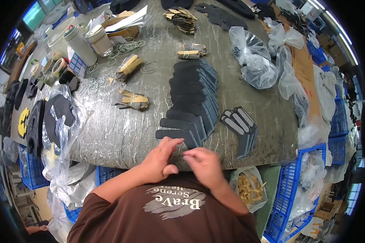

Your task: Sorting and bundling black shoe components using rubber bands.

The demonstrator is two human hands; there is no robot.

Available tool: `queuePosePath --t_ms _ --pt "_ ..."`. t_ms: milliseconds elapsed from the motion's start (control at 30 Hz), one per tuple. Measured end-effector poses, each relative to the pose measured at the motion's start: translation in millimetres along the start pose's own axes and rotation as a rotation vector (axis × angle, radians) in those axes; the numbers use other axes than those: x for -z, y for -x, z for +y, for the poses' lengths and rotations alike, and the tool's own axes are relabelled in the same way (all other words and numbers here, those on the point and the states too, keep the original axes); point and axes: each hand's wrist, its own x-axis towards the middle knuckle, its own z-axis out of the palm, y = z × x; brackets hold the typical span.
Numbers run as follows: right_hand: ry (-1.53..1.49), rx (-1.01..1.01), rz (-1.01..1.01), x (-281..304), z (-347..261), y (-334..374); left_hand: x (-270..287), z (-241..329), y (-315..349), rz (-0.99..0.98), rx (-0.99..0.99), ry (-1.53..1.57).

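Observation:
A long overlapping row of dark L-shaped cut pieces (190, 97) runs down the middle of the table, with blue-grey edges on its right side. My left hand (160, 160) is at the near end of the row, its thumb apart from its fingers and the fingertips by the nearest piece. Beside it my right hand (205, 164) is closed in a pinch just below that piece; whatever is between the fingertips is too small to make out. To the right lies a small fan of similar pieces (241, 127) with light grey strips on them.
Rubber-banded bundles (129, 67), loose rubber bands (129, 46), a grey tumbler (79, 42) and a jar (99, 40) are at the far left. Clear plastic bags (255, 60) lie at the right. Blue crates (290, 194) and a bag of tan scraps (249, 188) stand below the near edge.

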Motion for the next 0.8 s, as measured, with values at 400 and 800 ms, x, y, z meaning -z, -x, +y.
queuePosePath --t_ms 400,800 --pt "-0.543 -0.266 -0.191 -34.2 8.4 -2.3 -0.7 12.9 -5.3 0.044 -0.049 0.020" --pt "-1.080 -0.475 0.290 -22.0 14.0 -13.9 16.8 -7.8 -9.3 0.022 0.038 0.091"
